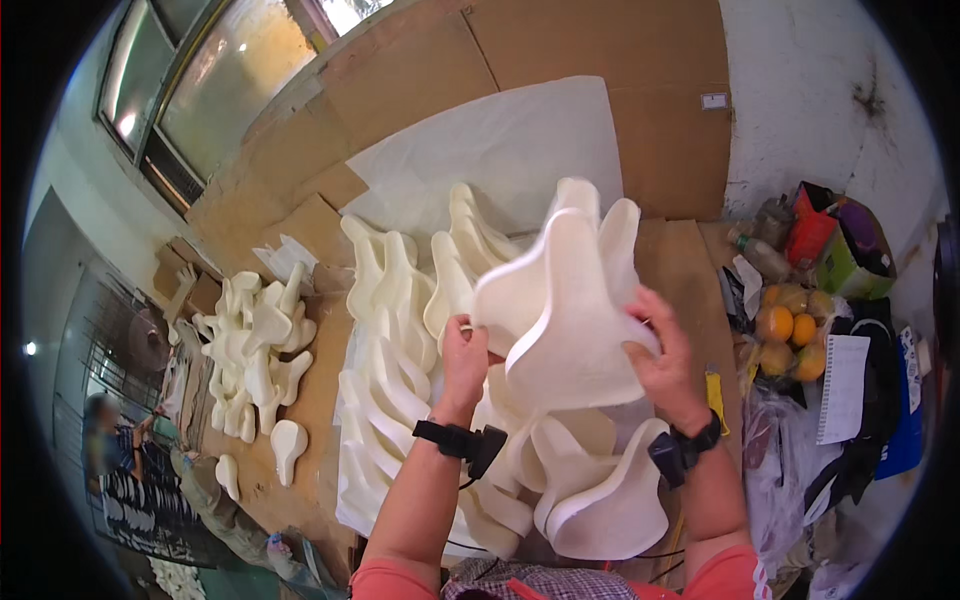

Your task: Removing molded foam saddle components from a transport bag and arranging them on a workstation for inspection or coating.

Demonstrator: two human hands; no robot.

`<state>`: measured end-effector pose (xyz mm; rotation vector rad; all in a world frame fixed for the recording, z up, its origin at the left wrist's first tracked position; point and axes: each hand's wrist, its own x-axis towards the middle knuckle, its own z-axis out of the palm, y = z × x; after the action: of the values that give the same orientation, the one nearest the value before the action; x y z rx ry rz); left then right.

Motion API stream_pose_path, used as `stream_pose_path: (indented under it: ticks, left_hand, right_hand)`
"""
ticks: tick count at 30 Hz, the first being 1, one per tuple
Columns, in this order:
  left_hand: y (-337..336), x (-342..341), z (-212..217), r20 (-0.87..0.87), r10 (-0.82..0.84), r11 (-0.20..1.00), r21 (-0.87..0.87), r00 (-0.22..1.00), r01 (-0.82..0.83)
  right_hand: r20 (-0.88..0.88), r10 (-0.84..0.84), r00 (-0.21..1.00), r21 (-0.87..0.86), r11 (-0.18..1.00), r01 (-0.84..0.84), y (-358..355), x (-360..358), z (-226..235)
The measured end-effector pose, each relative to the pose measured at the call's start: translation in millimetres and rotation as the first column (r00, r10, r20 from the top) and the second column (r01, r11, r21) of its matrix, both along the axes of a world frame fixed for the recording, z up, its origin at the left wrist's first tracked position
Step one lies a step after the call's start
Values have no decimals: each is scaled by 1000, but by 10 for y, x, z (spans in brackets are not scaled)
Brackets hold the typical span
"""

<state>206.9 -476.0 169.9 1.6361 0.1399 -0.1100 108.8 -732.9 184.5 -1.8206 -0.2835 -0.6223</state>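
cream saddle-shaped form (580,340), raised above a close-packed pile (385,395) of similar pieces: left hand (465,360) grasping its left edge, right hand (662,355) its right corner; presumably light, fairly stiff foam, easily dented, best held by the broad wings; the pile crowds the space beneath; left, another heap (262,335); right, bagged oranges (803,328) and a white notebook (843,390)

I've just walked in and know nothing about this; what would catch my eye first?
Probably the pale saddle-shaped pieces held up mid-picture between the left hand and right hand. Next, the crowd of similar pieces around and below them, and the heap of smaller pale pieces to the left. The bright orange fruit stands out at the right.
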Motion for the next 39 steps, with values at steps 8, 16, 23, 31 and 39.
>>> stream_pose_path:
  ticks: [8, 16, 23, 31, 39]
  left_hand:
    - [716, -477, 328, 112, 144, 969, -220, 983, -116]
    - [1323, -1519, 521, 111, 235, 890, -424, 966, -168]
    - [1411, -2134, 434, 50, 178, 795, -596, 983, -114]
    - [1421, -2543, 527, -150, -24, 763, -641, 988, -79]
    - [1205, -2438, 374, -265, -20, 953, -297, 964, -62]
  right_hand:
    - [-136, -230, 964, 376, 888, 265, -230, -1346, 313]
    - [119, -534, 837, -558, 662, 501, 248, -2205, 482]
    - [-134, -204, 970, 96, 971, 218, 362, -1497, -333]
    - [-457, 528, 716, 161, 840, -517, 760, -776, 78]
    - [-704, 50, 709, -33, 994, -103, 297, 169, -1650]
